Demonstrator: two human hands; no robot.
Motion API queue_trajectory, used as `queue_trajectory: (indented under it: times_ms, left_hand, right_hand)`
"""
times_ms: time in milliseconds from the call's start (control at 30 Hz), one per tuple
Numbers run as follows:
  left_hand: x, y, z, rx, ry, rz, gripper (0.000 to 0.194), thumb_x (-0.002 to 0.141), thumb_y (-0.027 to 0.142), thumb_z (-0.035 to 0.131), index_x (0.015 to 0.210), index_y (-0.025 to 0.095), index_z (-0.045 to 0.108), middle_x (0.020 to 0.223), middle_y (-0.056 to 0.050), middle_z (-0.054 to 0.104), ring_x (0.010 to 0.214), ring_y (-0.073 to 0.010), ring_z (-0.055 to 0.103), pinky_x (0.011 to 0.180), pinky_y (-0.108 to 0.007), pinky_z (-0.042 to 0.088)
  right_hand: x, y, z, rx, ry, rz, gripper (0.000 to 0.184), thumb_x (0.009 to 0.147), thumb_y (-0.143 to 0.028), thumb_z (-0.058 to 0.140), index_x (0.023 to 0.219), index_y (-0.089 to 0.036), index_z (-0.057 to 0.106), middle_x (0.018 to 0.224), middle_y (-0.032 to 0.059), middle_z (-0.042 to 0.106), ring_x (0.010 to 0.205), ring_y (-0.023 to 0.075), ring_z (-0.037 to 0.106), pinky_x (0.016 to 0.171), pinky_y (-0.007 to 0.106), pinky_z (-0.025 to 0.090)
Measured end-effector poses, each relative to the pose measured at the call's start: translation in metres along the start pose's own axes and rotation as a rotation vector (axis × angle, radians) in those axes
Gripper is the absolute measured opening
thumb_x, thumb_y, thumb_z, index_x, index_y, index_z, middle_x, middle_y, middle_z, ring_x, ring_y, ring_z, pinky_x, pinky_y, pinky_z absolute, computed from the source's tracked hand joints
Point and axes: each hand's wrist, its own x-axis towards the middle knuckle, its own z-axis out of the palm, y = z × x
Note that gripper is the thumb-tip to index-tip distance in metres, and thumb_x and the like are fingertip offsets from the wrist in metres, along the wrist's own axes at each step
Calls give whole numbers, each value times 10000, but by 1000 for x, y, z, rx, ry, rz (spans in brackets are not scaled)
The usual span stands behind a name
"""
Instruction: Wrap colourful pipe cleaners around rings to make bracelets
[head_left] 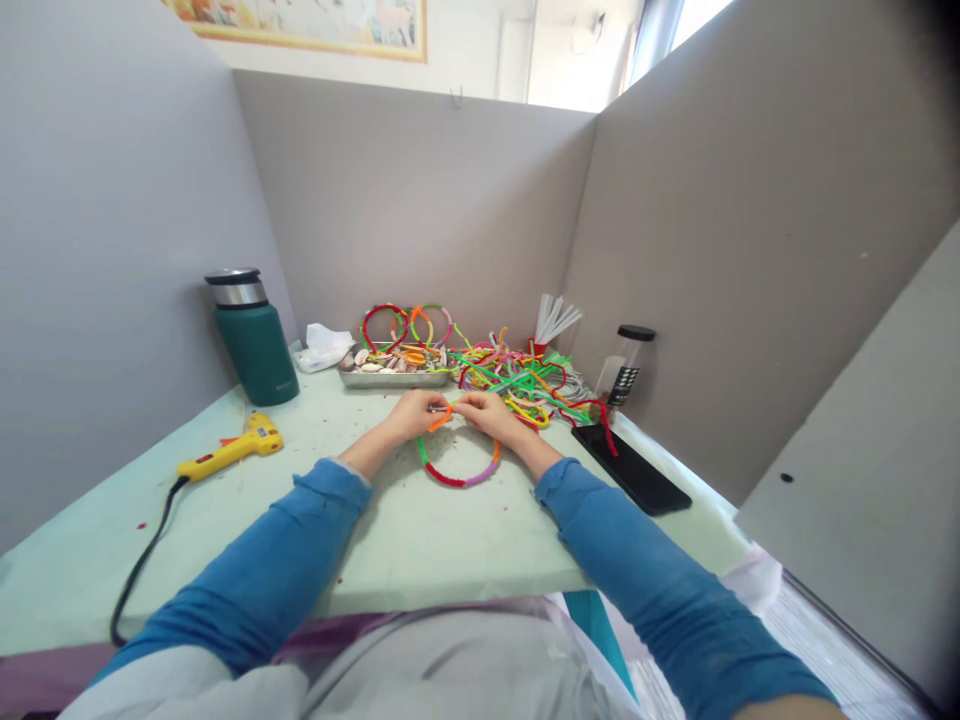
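Table (465, 555) boxed in by grey panels (420, 190) left, back and right; only the near edge, against the person's body, is without a panel
Room to move: pale cloth between ring (450, 482) and near edge, plus a strip on the left between ring and glue gun (229, 455); gun's cord (146, 565) drops over the near edge
Far side is tight: tray (394, 380) of shells, stem pile (517, 378) and red cup (537, 348) of white sticks (553, 322) crowd toward the back panel, more wrapped rings (406, 324) standing at the tray
Right side: phone (637, 478) lies near the table's right edge, red stem end across its far part; jar (627, 368) just beyond, by the panel
Labels: jar has a black one with white marks, can't read it; small mark low on the green bottle (259, 350), too small to read
Hands: both nearly closed, fingertips pinching, almost meeting at the ring's far side. Left hand (414, 414) grips the ring there, an orange stem (440, 421) sticking out at its fingertips; right hand (489, 414) pinches at the same spot, can't tell if on stem or ring. Ring sits mid-table between the forearms, green, red, purple and orange sections showing
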Motion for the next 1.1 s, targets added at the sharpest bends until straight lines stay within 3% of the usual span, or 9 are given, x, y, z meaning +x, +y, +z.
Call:
queue_trajectory:
  times_ms: [167,267,467,633,833,1100]
  left_hand:
    - [0,0,1,49,67,46,278,675,378,626,836,158,683,785,-42,676,694,-145,563,611,-198,390]
    - [-2,4,0,71,83,35,250,687,380,623,799,165,684,723,-37,671,647,-141,557,596,-204,378]
    - [-4,15,-3,5,66,-54,265,684,398,632,691,139,687,567,-19,622,531,-123,513,520,-205,336]
    - [-5,21,-6,-100,11,-204,332,647,453,668,612,123,674,446,-2,545,425,-96,454,459,-206,313]
    - [-3,13,-3,-216,-26,-280,407,603,520,680,633,115,646,581,-46,630,409,-83,460,429,-211,346]
    - [-2,11,-4,-301,-59,-350,403,556,504,716,614,115,631,503,-23,585,389,-77,439,418,-218,336]
  right_hand:
    - [0,0,0,2,7,-3,337,747,-455,566,778,-123,615,508,-58,405,485,67,333,481,207,275]
    - [0,1,1,-11,1,-8,344,754,-459,557,791,-123,624,507,-56,403,483,69,330,474,207,266]
    - [1,0,1,-54,4,-25,358,754,-476,562,775,-125,630,502,-49,411,494,75,346,486,211,276]
    - [0,-1,0,-87,-3,-36,375,760,-484,554,764,-118,635,509,-41,427,509,77,357,497,212,285]
    - [-1,0,0,-98,-9,-56,354,773,-465,545,754,-122,631,523,-36,443,524,80,360,499,209,282]
    - [-1,0,1,-112,-36,-51,364,768,-469,547,763,-121,649,513,-36,440,524,85,359,487,211,269]
